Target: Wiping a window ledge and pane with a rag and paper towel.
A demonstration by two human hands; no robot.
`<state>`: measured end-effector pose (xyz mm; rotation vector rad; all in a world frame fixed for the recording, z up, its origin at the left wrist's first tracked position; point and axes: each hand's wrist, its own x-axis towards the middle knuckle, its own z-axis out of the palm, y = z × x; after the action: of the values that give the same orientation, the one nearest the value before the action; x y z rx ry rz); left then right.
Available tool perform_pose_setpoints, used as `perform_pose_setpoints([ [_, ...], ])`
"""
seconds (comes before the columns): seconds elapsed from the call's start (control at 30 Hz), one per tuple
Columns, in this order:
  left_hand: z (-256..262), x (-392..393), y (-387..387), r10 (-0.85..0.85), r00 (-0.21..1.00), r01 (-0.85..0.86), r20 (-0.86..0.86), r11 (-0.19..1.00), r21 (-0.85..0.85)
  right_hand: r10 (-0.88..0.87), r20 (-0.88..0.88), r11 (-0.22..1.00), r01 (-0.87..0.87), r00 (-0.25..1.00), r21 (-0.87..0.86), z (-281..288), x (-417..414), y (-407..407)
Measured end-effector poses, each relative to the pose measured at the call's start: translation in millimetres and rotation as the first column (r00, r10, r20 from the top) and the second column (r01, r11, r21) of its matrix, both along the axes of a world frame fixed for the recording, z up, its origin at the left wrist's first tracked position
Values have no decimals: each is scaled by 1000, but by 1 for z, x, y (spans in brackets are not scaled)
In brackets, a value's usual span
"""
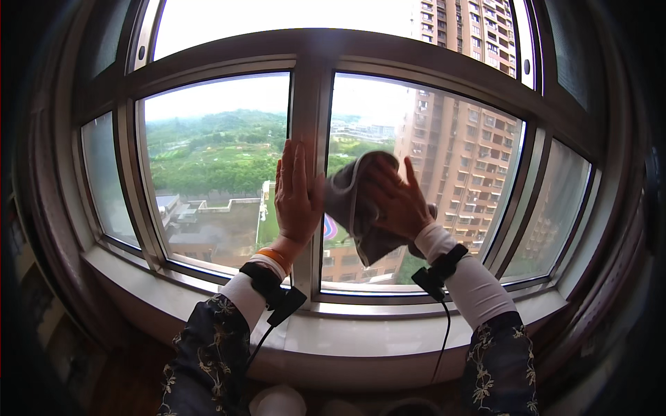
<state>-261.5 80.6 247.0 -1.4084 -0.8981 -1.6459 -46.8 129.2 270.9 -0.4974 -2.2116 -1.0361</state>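
Flat and upright, my left hand [297,200] rests at the central post [311,125] of the window frame, with nothing in it. Under my right hand [398,200] is a dark grey cloth [341,195] with a pale edging, bunched and folded against the right glass pane [364,125]. The fingers spread over the cloth and the lower corner hangs free. The palm side of the right hand is hidden. To the left of the post is the left glass pane [218,140], which neither hand plainly covers beyond the left fingers' edge.
A pale window sill [364,335] runs below the frame. Narrow side panes [546,218] stand at both ends, with curtains [614,270] beside them. Black straps on both wrists carry boxes with cables [442,338] hanging down. Outside are tall buildings and greenery.
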Motion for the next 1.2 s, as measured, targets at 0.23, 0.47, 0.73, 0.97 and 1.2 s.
perform_pose_setpoints([
  [0.23, 0, -1, 3, 40, 999, -40, -37, 999, 17, -75, -650, 898, 334, 756, 286, 93, 79, 51],
  [0.47, -1, -1, 3, 60, 997, -58, -43, 998, 36, -373, -874, 819, 553, 312, -153, 50, 147, 81],
  [0.73, -3, -1, 9, -3, 1000, 3, -7, 1000, 29, -845, -518, 532, -318, -132, -785, -116, 203, 108],
  [0.97, -1, 0, 8, -16, 1000, 16, -2, 1000, 0, -959, -284, 285, 55, 23, -957, -195, 140, 86],
  [1.2, -2, 0, 6, 8, 1000, -8, 9, 1000, 20, -977, 45, 64, 484, 210, -873, -229, 30, 74],
])
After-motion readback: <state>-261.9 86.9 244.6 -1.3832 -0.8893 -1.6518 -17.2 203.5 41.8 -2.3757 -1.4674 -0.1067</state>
